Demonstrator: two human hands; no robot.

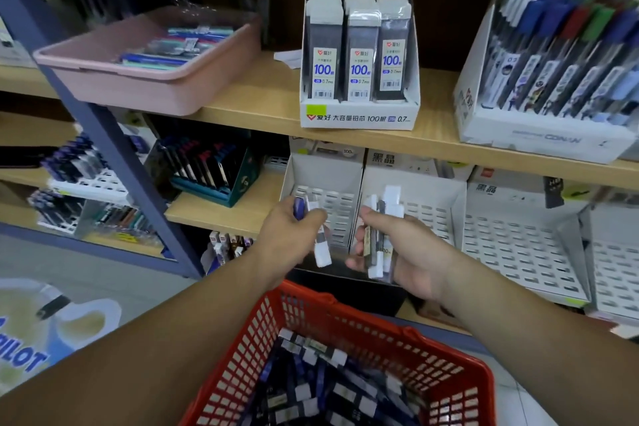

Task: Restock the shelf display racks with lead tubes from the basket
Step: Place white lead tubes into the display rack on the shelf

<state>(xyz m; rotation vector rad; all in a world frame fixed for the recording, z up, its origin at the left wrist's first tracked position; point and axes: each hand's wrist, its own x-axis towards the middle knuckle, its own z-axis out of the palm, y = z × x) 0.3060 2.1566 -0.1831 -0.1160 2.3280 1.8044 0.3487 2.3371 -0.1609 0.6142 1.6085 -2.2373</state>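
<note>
A red plastic basket [359,325] at the bottom centre holds several dark-blue and white lead tubes [328,387]. My left hand [288,230] grips a couple of tubes [321,245] in front of the leftmost white slotted display rack [332,204] on the lower shelf. My right hand [408,252] holds a small bundle of tubes [380,239], white caps up, before the second rack [428,214]. Both racks show bare slotted backs. More white racks [518,245] stand to the right.
On the wooden upper shelf [262,104] stand a pink tray of pens [148,79], a white box of 100-piece leads [359,55] and a pen display [553,79]. A blue shelf post [114,156] slants at the left; pen racks [207,169] sit behind it.
</note>
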